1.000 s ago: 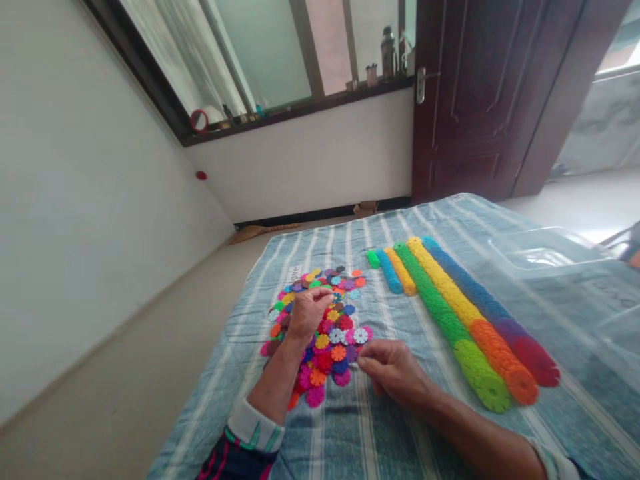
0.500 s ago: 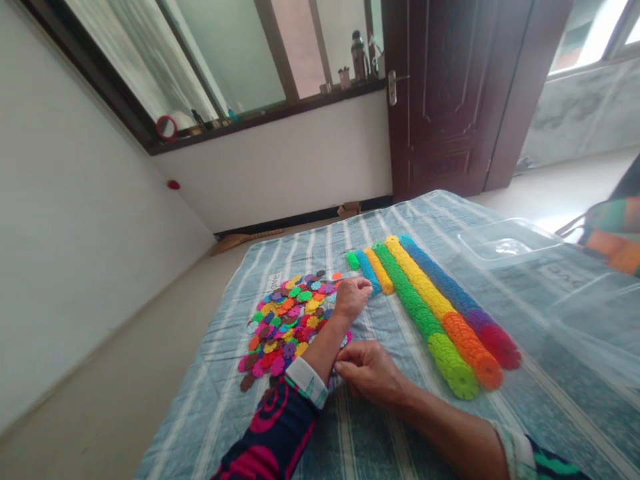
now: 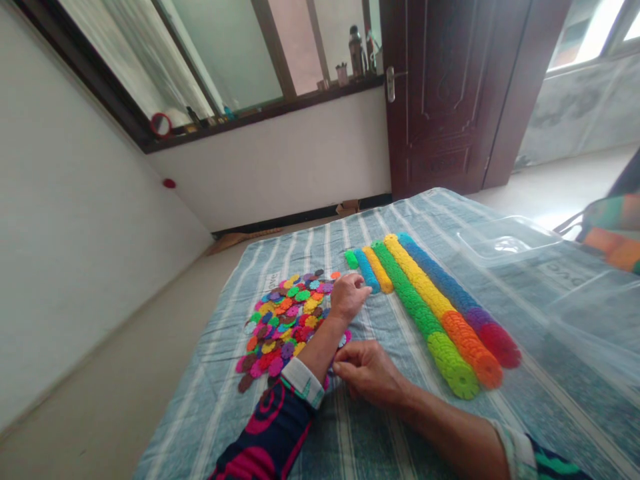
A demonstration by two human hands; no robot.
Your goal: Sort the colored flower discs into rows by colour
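Note:
My left hand (image 3: 350, 295) is at the near end of a short blue row of stacked flower-shaped plastic discs (image 3: 367, 270). Its finger and thumb are slightly parted there, and I see no disc between them. Below my left forearm, my right hand (image 3: 373, 373) is closed in a pinch close to the left sleeve cuff. Whatever lies between its fingertips is too hidden to name. A loose heap of many-coloured flower discs (image 3: 287, 320) spreads to the left, partly covered by my left arm.
Longer rows lie to the right: green (image 3: 407, 293), yellow with orange (image 3: 420, 280) and blue ending in red (image 3: 445, 283). Short yellow (image 3: 379, 270) and green (image 3: 351, 259) rows flank the blue one. A clear plastic box (image 3: 505, 243) sits on the striped cloth (image 3: 400, 440).
My left hand has drawn back a little to the left from the blue row's end, its fingers looser than before. The right hand keeps its pinch. The view has shifted slightly.

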